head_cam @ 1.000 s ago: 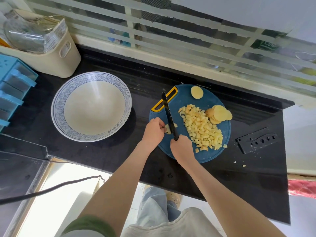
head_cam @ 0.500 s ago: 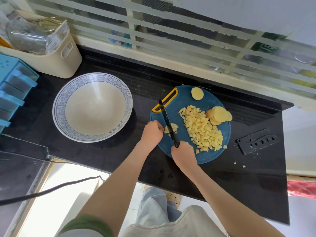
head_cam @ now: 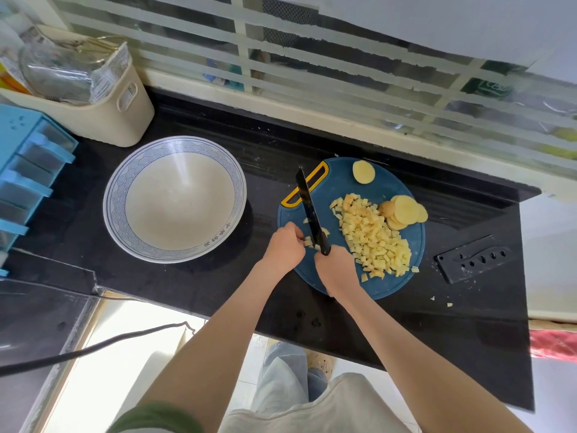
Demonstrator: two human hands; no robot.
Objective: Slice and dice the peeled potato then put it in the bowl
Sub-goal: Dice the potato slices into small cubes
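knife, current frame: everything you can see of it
All black knife, long narrow blade, matte. The right hand grips its handle, mostly hidden. Blade runs away from the person across the left side of the blue cutting board, tip over the board's yellow handle slot, heel at the potato pieces that the left hand holds.

A strip of bare counter [head_cam: 262, 195] lies open between the bowl [head_cam: 114, 210] and the cutting board [head_cam: 343, 182]. On the board, the knife [head_cam: 307, 201] slants across the left side, while the diced heap [head_cam: 374, 235] and slices [head_cam: 406, 210] crowd the right. A knife sheath [head_cam: 474, 259] lies just beyond.
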